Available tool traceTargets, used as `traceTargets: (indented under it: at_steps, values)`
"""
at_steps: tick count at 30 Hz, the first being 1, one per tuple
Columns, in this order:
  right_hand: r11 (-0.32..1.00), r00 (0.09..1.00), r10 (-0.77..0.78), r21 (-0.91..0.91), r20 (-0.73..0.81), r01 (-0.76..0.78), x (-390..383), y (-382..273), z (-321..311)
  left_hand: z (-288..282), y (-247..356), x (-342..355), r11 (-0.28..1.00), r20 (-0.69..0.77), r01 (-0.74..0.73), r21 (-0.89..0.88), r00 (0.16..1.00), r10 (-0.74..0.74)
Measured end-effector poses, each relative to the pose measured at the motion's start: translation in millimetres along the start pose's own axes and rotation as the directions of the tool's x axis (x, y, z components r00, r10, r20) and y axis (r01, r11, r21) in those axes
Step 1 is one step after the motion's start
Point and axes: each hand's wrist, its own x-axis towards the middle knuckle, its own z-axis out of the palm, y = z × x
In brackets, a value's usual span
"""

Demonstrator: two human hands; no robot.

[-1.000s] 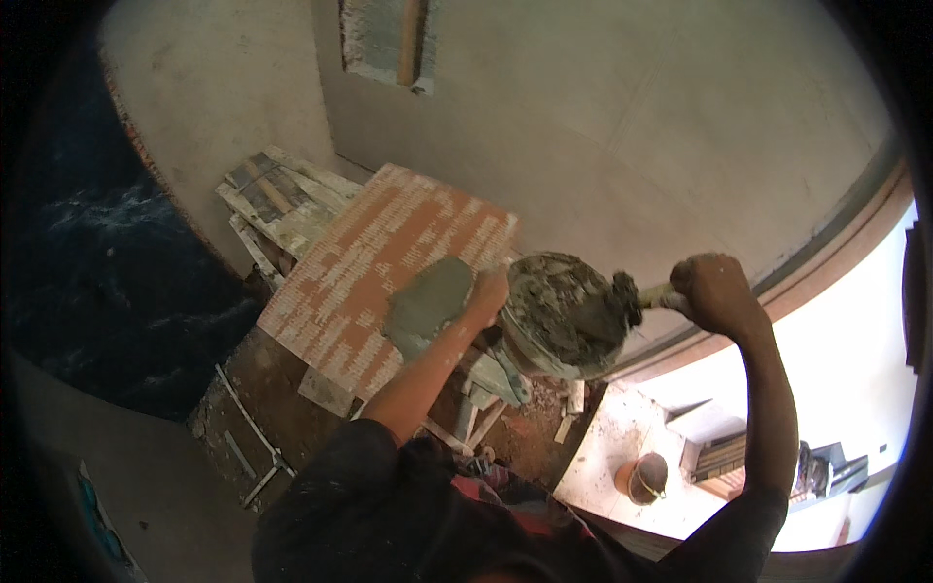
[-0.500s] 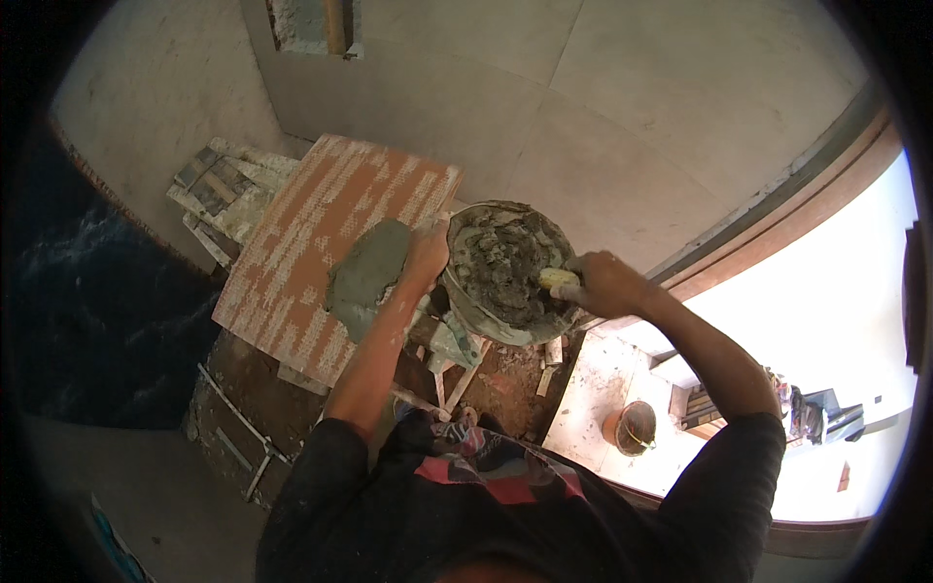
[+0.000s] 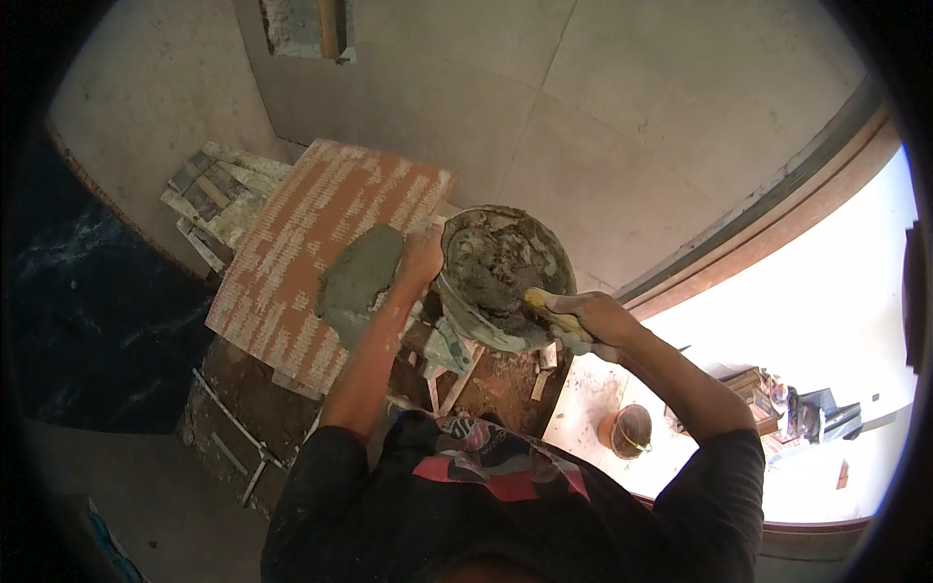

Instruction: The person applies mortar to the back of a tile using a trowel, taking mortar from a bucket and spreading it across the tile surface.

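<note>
My left hand point(image 3: 422, 255) is closed on the left rim of a bucket point(image 3: 554, 253) of grey wet mortar point(image 3: 486, 262). My right hand point(image 3: 595, 321) grips the pale yellow wooden handle point(image 3: 544, 301) of a tool whose working end is hidden in the mortar at the bucket's lower right. Left of the bucket lies a large reddish tile point(image 3: 272, 291), back side up with pale ridged streaks, carrying a smooth patch of grey mortar point(image 3: 355, 274). My left forearm crosses beside that patch.
Dusty boards point(image 3: 214, 199) stand behind the tile, beside plastered walls and a tiled wall point(image 3: 641, 117). Below are rubble point(image 3: 496, 389) and pipes point(image 3: 233, 423). An orange bucket point(image 3: 622, 432) stands lower right near stacked items point(image 3: 816, 418). Dark veined stone point(image 3: 97, 291) is at far left.
My right hand has come down and left from above the bucket's right side, carrying the tool into the mortar. The bucket, tile and left hand appear higher and farther left as the view shifted.
</note>
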Motion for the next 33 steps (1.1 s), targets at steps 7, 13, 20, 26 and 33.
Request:
traceTargets:
  at_steps: [7, 13, 20, 26, 33]
  values:
    - [0.251, 0.731, -0.644, -0.842, 0.223, 0.478, -39, -31, -33, 3, 10, -11, 0.997, -0.087, -0.010, -0.081, 0.996, 0.003]
    - [-0.503, 0.591, -0.650, -0.853, 0.478, 0.136, -28, -55, -24, -8, -24, 16, 0.994, 0.005, -0.045, 0.095, 0.999, 0.045]
    - [-0.472, 0.816, -0.461, -0.875, 0.349, 0.108, 41, -19, 16, -2, -15, 11, 0.998, -0.041, -0.062, -0.001, 0.997, 0.062]
    - [-0.497, 0.756, -0.443, -0.834, 0.482, 0.240, -5, -50, 20, -9, -13, -2, 0.996, -0.117, 0.026, 0.089, 0.993, -0.015]
    - [-0.588, 0.688, -0.576, -0.809, 0.442, 0.028, -52, -120, 19, -17, -24, 4, 0.994, -0.006, -0.093, -0.058, 0.996, 0.092]
